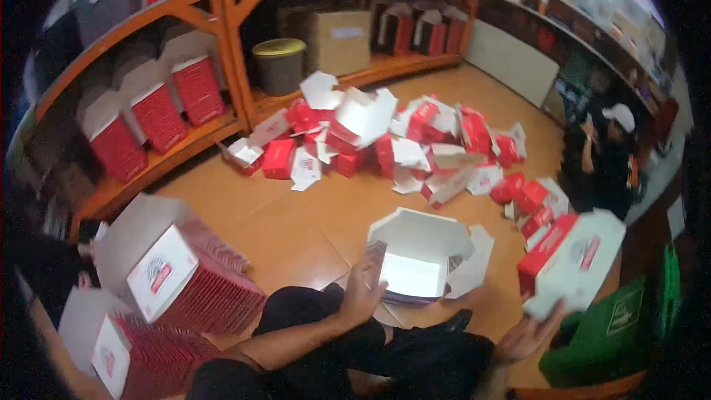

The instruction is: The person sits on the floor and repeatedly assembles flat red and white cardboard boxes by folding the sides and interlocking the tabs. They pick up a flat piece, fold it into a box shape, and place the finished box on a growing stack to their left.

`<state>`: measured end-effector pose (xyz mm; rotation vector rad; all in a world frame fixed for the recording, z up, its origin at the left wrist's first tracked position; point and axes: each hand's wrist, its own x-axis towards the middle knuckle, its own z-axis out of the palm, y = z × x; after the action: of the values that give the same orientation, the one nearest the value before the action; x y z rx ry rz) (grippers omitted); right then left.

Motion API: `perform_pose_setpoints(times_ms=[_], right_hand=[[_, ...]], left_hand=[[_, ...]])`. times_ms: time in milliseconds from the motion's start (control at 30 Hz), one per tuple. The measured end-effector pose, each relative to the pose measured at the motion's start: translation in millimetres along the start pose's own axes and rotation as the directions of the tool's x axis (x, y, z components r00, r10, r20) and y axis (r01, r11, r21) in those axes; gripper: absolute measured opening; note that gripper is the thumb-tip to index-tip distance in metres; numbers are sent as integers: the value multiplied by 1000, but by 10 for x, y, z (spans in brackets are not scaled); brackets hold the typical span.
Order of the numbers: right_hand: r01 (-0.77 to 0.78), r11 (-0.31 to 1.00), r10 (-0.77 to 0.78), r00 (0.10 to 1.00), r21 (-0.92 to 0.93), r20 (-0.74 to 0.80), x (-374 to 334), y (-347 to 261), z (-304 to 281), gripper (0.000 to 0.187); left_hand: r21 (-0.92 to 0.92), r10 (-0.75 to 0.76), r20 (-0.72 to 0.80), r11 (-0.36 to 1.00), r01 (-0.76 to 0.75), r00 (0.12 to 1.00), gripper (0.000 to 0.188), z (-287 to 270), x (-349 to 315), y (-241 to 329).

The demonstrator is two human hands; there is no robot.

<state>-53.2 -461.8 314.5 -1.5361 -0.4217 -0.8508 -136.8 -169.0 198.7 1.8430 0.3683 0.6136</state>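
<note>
My left fingers grip the left wall of the open box. My right fingers touch a red-and-white box (whether gripping, I can't tell).

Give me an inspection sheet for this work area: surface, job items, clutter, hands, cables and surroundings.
Surface: glossy orange-tan tiled floor.
Job items: open cardboard box with white interior in front; red-and-white cardboard carton to its right; two nested stacks of red-and-white cartons at left.
Clutter: jumbled heap of red-and-white cardboard boxes across the floor beyond.
Hands: left hand at the open box's left side; right hand at the carton's lower edge; grip unclear through blur.
Cables: nothing seen.
Surroundings: orange wooden shelving, grey bin with yellow lid, green plastic crate, person in white cap at right.
</note>
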Motion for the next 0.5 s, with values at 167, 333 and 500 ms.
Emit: perform_pose_setpoints(times_ms=[167,333,500], right_hand=[[-141,984,103,947,105,306,-1420,-558,156,65],[-215,971,133,856,109,499,-1898,-770,172,72],[87,979,-197,648,185,736,-1689,-1014,153,58]], left_hand=[[65,562,63,822,-566,824,92,-111,-582,515],[5,559,-161,824,-566,813,88,-123,-714,812],[149,439,-18,890,-432,898,48,-610,-768,983]])
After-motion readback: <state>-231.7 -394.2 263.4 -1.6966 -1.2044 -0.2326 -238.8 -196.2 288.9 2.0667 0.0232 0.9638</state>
